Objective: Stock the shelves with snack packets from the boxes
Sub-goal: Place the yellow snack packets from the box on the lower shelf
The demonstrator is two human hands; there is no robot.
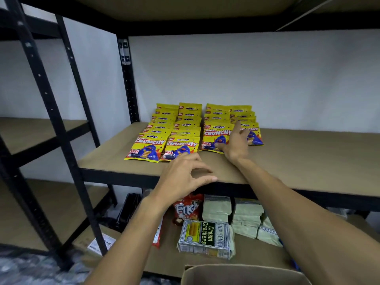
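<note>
Yellow Monster Crunchy snack packets (181, 128) lie in several overlapping rows on the brown shelf board (308, 161), front packets at the near end. My right hand (234, 144) lies on the front packets of the two right rows, index finger stretched out, thumb against the third row's front packet (213, 138). My left hand (185, 177) hovers over the shelf's front edge, fingers spread and loosely bent, holding nothing. The rim of a cardboard box (242, 274) shows at the bottom.
Black metal uprights (51, 112) stand at the left. On the lower shelf sit a Cream Crackers pack (207, 237), pale green packs (246, 217) and a red snack bag (188, 208). Another shelf unit (30, 130) is further left.
</note>
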